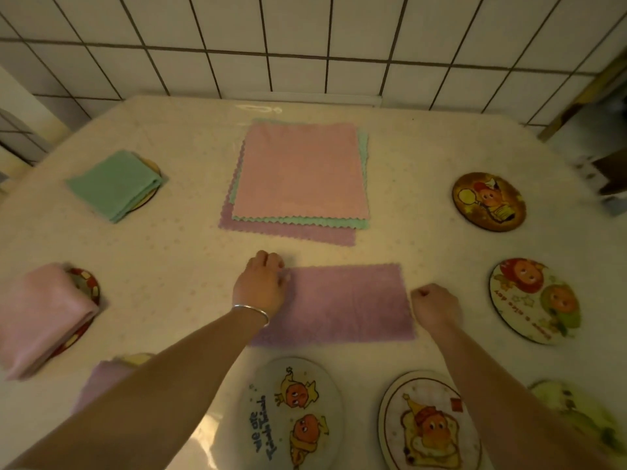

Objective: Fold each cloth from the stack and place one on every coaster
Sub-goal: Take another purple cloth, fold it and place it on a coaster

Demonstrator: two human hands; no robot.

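**Q:** so which coasters are covered and which are bare?

**A:** Three are seen covered. At about 10 o'clock a folded green cloth (115, 185) is laid over a coaster (149, 195) that only peeks out on its right side. At 9 o'clock a folded pink cloth (44, 317) is set on a red-rimmed coaster (89, 290). At roughly 7 o'clock a folded purple cloth (105, 374) is partly hidden behind the left forearm, with a bit of coaster (139, 359) showing at its top edge. Five more are left bare: a dark round coaster (488, 201) at 2 o'clock, a pale coaster (536, 300) at 3 o'clock, a blurred greenish coaster (573, 412) at 4 o'clock, and two white cartoon ones at 6 o'clock (291, 415) and 5 o'clock (429, 422).

**Q:** and the cloth that's being worked on?

**A:** A purple cloth (342, 305) is spread flat on the surface (176, 232) at dead centre, already folded into a wide rectangle, with zigzag edges visible along the bottom. Its upper left corner is pinched by the curled fingers of the left hand (261, 283), a silver bangle (251, 312) being worn on that wrist. Its right edge is met by the right hand (436, 307), whose fingers are curled tight; whether the cloth is actually gripped there cannot be told.

**Q:** the stack?

**A:** It is found at 12 o'clock, just beyond the working cloth and not touching it: a pink cloth (302, 171) on top, a green one (363, 184) under it, a purple one (288, 230) at the bottom, all unfolded and slightly offset.
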